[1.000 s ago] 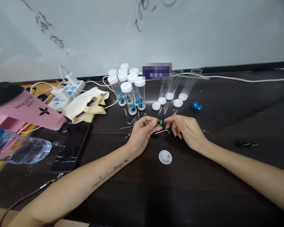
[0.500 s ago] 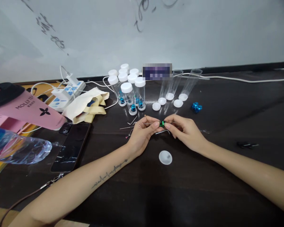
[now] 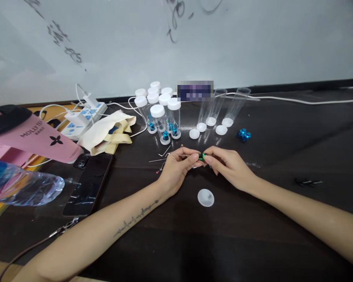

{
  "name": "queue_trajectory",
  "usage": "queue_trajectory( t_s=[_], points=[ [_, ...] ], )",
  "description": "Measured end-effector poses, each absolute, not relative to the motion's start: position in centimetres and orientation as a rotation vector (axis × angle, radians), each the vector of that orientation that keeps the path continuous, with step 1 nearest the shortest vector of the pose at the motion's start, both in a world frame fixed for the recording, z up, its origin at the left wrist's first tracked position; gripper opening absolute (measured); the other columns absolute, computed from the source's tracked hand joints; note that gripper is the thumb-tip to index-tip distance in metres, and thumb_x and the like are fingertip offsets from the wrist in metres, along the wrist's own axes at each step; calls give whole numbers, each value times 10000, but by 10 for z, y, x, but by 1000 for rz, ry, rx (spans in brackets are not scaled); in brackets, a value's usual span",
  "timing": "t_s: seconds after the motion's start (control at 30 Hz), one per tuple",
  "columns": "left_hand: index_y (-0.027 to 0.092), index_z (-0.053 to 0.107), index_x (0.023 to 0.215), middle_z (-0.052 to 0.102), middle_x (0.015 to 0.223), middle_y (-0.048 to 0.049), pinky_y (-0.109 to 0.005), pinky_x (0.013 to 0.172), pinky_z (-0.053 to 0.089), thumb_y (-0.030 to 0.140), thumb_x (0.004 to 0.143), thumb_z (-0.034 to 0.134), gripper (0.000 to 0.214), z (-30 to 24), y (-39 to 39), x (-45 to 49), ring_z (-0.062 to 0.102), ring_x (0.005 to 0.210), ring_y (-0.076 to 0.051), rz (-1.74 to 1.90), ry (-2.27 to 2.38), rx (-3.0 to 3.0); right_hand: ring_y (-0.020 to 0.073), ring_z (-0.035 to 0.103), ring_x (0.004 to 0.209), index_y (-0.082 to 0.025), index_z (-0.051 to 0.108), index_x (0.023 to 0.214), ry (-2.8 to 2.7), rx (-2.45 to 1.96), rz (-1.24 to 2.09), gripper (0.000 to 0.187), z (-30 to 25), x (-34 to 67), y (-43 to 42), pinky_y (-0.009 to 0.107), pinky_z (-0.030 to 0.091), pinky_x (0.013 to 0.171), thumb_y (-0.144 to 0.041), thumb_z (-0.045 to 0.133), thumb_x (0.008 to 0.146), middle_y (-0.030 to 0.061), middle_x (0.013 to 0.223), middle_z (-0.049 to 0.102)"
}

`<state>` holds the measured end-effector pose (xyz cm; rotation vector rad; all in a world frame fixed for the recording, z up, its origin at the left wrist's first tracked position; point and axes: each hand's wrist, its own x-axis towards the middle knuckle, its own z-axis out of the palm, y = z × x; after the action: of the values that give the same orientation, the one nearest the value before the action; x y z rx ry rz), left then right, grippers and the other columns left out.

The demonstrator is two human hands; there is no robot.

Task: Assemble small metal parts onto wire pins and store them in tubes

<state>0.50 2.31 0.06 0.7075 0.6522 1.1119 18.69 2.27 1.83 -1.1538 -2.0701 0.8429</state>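
My left hand (image 3: 178, 166) and my right hand (image 3: 226, 163) meet at the middle of the dark table (image 3: 282, 141). Both pinch a small green part (image 3: 202, 156) between their fingertips. A thin metal pin (image 3: 184, 155) sticks out to the left of my left fingers. Several bent wire pins (image 3: 162, 155) lie just behind my left hand. A loose white cap (image 3: 206, 197) lies on the table just in front of my hands.
Capped clear tubes (image 3: 160, 117) with blue parts stand behind my hands; open tubes (image 3: 219, 103) and loose caps lie to their right. Blue parts (image 3: 244, 134) sit further right. A phone (image 3: 88, 184), water bottle (image 3: 20, 186), pink box (image 3: 32, 137), cloth bag (image 3: 107, 131) and power strip (image 3: 82, 115) crowd the left.
My right hand has moved in from beside the green part and closed its fingertips on it. Both hands have stayed in about the same place.
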Motion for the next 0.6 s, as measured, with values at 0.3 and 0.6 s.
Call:
queue_trajectory(
  t_s=[0.3,0.6],
  points=[
    [135,719,787,716,712,-3,-198,717,535,186,692,814,143,-2,22,5,669,639,-77,1136,653,757,95,527,523,-172,589,855,-2113,-1097,898,316,19,189,22,230,384,571,-383,419,1018,-42,596,534],
    [131,733,858,729,795,-9,-192,771,538,212,705,809,189,0,23,6,678,693,-76,1117,642,659,78,487,490,-182,569,949,-2022,-1079,885,207,16,187,23,221,369,520,-371,497,991,-54,610,511]
  ],
)
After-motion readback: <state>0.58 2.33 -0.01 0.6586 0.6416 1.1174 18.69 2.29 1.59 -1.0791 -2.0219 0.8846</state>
